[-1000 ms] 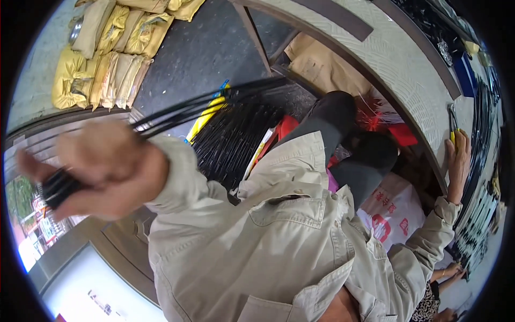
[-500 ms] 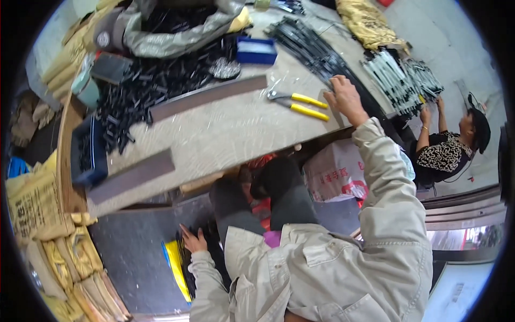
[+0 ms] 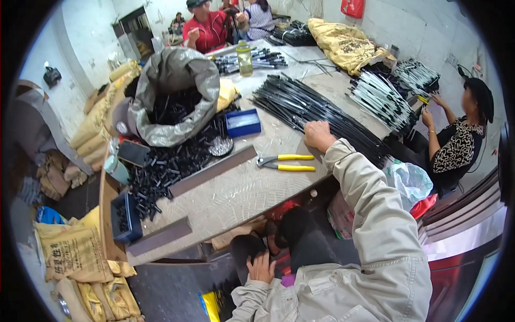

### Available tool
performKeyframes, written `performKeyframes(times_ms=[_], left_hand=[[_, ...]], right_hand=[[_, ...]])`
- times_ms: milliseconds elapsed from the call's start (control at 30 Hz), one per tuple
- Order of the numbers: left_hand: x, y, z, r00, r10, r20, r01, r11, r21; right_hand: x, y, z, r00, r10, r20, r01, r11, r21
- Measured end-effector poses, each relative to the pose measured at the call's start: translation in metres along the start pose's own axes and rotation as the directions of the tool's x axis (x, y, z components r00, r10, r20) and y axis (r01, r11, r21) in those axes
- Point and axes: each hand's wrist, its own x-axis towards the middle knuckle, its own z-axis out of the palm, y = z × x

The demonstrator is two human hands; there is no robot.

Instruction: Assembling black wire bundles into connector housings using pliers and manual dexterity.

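Note:
My right hand is closed at the near edge of a pile of long thin black rods. Its fingertips are turned away, so I cannot make out what they grip. Just left of that hand, cutting pliers with yellow handles lie on the table, jaws pointing left. My left hand rests low on my dark-trousered leg, fingers stretched out and holding nothing.
Loose short black tubes surround a grey sack at left. A blue box, metal strips and a dark bin share the table. At right, a person handles white-and-black rods. Others stand at the back.
The view has tilted up, bringing the room's far side into sight. My left hand has moved from beside the yellow-edged bundle onto my leg. My right hand's fingers have curled in at the rods.

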Motion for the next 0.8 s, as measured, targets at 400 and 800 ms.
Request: performKeyframes(times_ms=[400,800], left_hand=[[-0.015,0.017,0.002,1.0,-0.009,-0.02,0.009,1.0,-0.003],[0.005,0.013,0.011,0.999,0.006,-0.037,-0.008,0.999,-0.041]], right_hand=[[-0.004,0.061,-0.001,0.936,0.018,-0.353,-0.004,0.999,0.042],[0.024,0.101,-0.099,0.999,0.046,0.023,-0.045,0.998,-0.046]])
